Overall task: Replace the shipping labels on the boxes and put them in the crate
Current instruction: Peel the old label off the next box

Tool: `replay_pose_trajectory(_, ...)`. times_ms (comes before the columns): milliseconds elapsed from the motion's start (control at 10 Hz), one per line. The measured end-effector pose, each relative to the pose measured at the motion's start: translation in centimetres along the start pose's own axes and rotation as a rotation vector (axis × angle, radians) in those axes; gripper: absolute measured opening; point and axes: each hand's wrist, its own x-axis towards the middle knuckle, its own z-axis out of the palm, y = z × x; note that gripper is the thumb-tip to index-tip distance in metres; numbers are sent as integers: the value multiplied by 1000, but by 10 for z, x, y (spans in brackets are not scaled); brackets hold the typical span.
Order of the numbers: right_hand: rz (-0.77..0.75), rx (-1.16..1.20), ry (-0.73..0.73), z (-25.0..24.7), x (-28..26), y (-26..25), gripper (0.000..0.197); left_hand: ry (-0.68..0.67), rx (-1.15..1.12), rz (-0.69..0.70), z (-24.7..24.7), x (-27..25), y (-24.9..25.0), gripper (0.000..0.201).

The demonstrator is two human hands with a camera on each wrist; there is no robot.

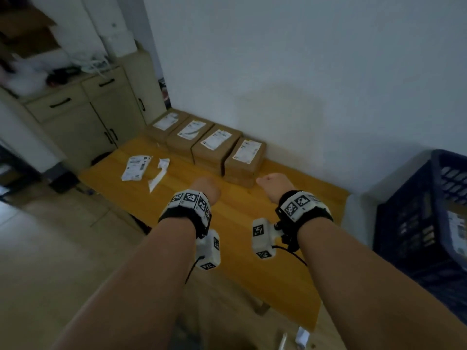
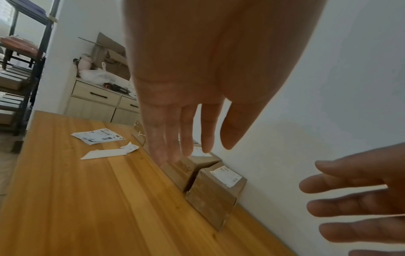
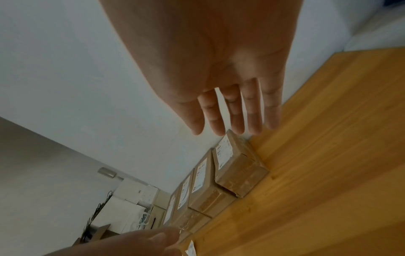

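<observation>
Four brown cardboard boxes (image 1: 202,140) sit in a row against the white wall (image 1: 303,59), just above the middle of the head view, on the far edge of a wooden surface (image 1: 240,236). Each box carries a white shipping label (image 1: 247,150) on its top face. From my remote seat I see both hands held above the surface, just short of the rightmost box and touching nothing. My left hand (image 1: 206,189) sits at centre frame; its wrist view shows the fingers (image 2: 186,138) straight and slightly spread, released. My right hand (image 1: 274,184) is just right of centre, and its wrist view likewise shows the fingers (image 3: 234,117) extended and loose, grasping nothing. Left of centre in the head view, a flat sheet of printed labels (image 1: 137,167) lies on the surface, with a crumpled white strip of paper (image 1: 159,176) just beside it. At the right edge of the frame stands a dark blue plastic crate (image 1: 434,223), off the end of the surface. A beige cabinet (image 1: 96,114) with black handles fills the upper left.
</observation>
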Motion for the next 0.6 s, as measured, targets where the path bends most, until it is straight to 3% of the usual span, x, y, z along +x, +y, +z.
replay_pose_trajectory(200, -21, -48, 13, -2, 40, -8, 33, 31, -7, 8, 0, 30, 19, 31)
replay_pose_trajectory(400, -7, -70, 30, -5, 77, -13, 33, 33, 88, 103, -4, 70, 38, 29)
replay_pose_trajectory(600, 47, -31, 121, -15, 133, -32, 27, -27, 288, 257, -15, 143, 74, 27)
